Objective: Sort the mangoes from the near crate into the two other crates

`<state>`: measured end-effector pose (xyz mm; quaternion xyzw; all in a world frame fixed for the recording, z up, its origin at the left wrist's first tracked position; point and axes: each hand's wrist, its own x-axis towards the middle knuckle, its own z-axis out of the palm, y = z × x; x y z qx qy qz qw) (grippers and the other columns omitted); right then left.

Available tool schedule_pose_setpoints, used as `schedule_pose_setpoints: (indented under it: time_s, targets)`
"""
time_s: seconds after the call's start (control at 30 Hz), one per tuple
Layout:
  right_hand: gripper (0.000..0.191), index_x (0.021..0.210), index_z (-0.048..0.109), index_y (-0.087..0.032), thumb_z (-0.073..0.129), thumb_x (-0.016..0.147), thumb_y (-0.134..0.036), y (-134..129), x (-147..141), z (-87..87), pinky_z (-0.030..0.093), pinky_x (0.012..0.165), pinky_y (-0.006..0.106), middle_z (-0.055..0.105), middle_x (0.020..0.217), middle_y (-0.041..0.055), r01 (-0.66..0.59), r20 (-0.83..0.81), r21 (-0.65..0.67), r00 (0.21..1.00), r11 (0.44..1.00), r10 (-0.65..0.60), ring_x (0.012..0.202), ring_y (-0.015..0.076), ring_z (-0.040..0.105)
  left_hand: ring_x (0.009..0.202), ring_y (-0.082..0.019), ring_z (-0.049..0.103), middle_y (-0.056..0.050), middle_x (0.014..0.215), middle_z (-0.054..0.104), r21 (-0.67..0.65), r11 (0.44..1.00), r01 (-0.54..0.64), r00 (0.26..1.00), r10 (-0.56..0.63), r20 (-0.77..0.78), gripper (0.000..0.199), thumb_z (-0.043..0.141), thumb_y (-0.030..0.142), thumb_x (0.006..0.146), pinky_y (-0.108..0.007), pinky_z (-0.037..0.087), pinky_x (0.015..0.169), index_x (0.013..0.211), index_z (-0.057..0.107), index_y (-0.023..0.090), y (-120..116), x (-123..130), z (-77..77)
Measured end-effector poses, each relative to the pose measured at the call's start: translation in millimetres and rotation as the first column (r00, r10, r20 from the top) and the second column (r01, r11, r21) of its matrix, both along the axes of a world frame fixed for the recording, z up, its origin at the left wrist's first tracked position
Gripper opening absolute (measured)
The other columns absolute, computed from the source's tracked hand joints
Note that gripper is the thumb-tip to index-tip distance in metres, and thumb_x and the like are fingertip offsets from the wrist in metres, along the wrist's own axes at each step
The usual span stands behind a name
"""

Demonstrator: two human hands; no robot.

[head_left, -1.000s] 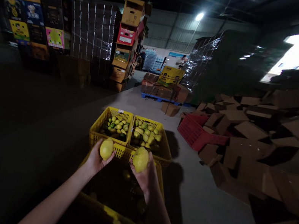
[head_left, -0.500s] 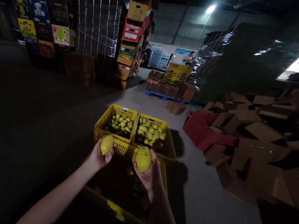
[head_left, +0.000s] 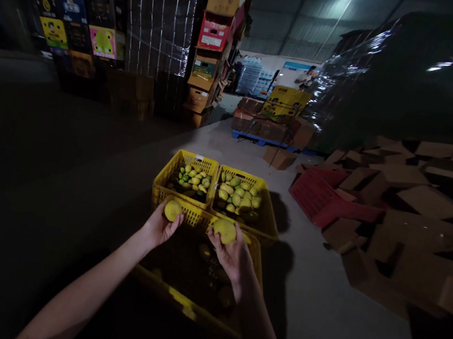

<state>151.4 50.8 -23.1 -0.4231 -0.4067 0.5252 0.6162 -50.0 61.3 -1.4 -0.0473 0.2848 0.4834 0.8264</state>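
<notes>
My left hand (head_left: 160,227) is closed around a yellow fruit (head_left: 173,211). A larger yellow-green fruit (head_left: 225,231) rests in the curled fingers of my right hand (head_left: 233,255). Both hands hang above the near yellow crate (head_left: 185,306), whose dark inside shows a few dim fruits. Beyond them stand two more yellow crates side by side. In the left crate (head_left: 159,182) lie small green and yellow fruits (head_left: 192,177); the right crate (head_left: 268,215) holds bigger yellow-green fruits (head_left: 236,199).
A red crate (head_left: 317,200) lies by a heap of flattened cardboard (head_left: 416,238) on the right. Stacked boxes (head_left: 213,33) and wrapped pallets stand at the back. A blue pallet (head_left: 262,141) carries cartons and a yellow box (head_left: 286,102).
The view has shifted, so the scene sits higher and further right. Both fruits are turned differently in my hands, which still hold them.
</notes>
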Motion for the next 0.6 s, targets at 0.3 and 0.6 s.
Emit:
schedule_pose_setpoints:
  time_s: [0.3,0.6]
  targets:
    - [0.033,0.091,0.057,-0.022,0.061,0.074,-0.051,-0.3,-2.6,2.7,0.059,0.063,0.034,0.068,0.086,0.0068,-0.144,-0.288,-0.33,0.957,0.933,0.045,0.076,0.0209,0.067,0.054,-0.009,0.056,-0.008,0.075,0.062,0.088,0.996,0.023,0.962,0.002,-0.274,0.04,0.042,0.046,0.092,-0.016,0.049,0.046,0.099,0.057,0.009,-2.3,6.4,-2.6]
    - [0.055,0.106,0.053,-0.022,0.079,0.058,-0.03,-5.8,-9.2,9.2,0.042,0.098,0.047,0.058,0.113,0.0074,0.271,0.384,0.374,0.825,0.887,-0.414,0.106,0.0247,0.055,0.109,-0.022,0.054,-0.007,0.118,0.058,0.823,0.538,0.183,0.427,0.71,-0.56,0.05,0.08,0.023,0.062,-0.03,0.047,0.09,0.108,0.061,0.021,-8.5,6.6,-9.8]
